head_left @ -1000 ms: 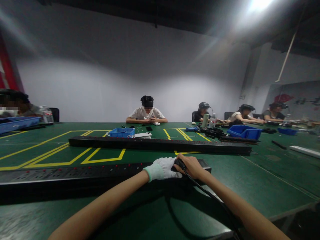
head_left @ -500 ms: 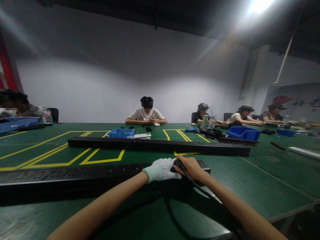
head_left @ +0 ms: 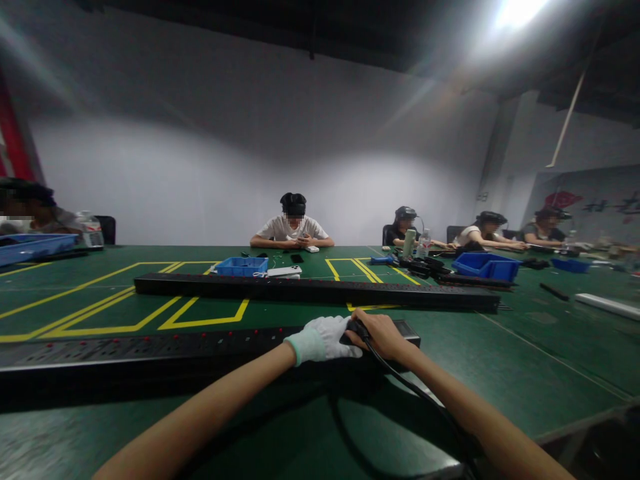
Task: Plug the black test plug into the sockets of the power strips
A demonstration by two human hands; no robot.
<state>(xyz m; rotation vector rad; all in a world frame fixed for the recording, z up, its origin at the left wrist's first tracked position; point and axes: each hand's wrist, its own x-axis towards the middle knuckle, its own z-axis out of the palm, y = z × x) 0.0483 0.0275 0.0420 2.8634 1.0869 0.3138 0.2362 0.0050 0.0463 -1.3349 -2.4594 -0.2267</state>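
A long black power strip (head_left: 150,357) with sockets and small red spots along its top lies across the near side of the table. My left hand (head_left: 325,339), in a white glove with a mint-green cuff, is wrapped over the strip near its right end. Bare, my right hand (head_left: 381,333) closes round a black plug (head_left: 358,329) at the top of the strip. The plug's front is hidden, so I cannot tell how deep it sits. Its black cord (head_left: 407,381) runs down under my right forearm.
Farther back lies a second black power strip (head_left: 310,289). Behind it are a small blue bin (head_left: 241,267) and a white phone (head_left: 284,271). A larger blue bin (head_left: 487,267) stands at right, near a white bar (head_left: 607,305). Several people sit around the green table (head_left: 525,353).
Both hands keep the same hold on the strip and plug. Only a very slight shift of the whole view shows.
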